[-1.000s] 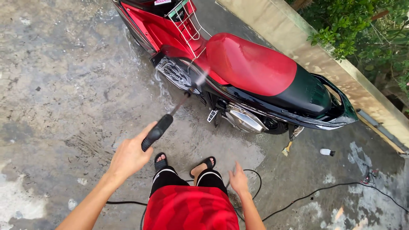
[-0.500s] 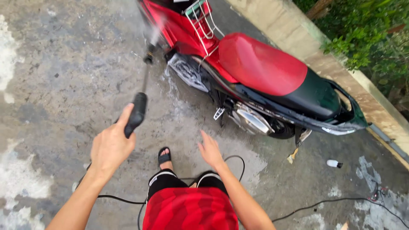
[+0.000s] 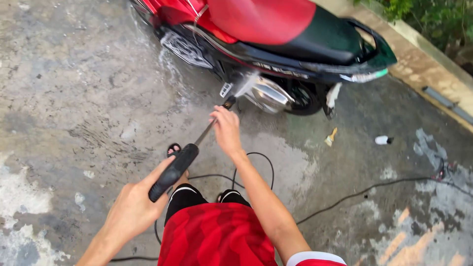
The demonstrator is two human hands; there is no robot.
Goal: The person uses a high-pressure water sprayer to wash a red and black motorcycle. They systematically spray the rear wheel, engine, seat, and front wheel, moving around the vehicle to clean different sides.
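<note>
My left hand (image 3: 134,207) grips the black handle of a pressure washer gun (image 3: 173,170). My right hand (image 3: 226,129) is closed around its thin lance near the nozzle. The nozzle sprays water onto the chrome exhaust (image 3: 268,94) low on a red and black motorbike (image 3: 276,29), which stands across the top of the view. My legs in red shorts and black sandals show at the bottom.
Wet, stained concrete floor (image 3: 74,88) all around. A black hose (image 3: 354,194) loops behind my feet and runs right. A small brush (image 3: 331,137) and a small white bottle (image 3: 383,140) lie right of the bike. A low wall (image 3: 423,59) with plants runs at top right.
The view has swung right and closer to the bike. My right hand, free before, has taken hold of the lance. The spray has moved from the bike's front to the exhaust.
</note>
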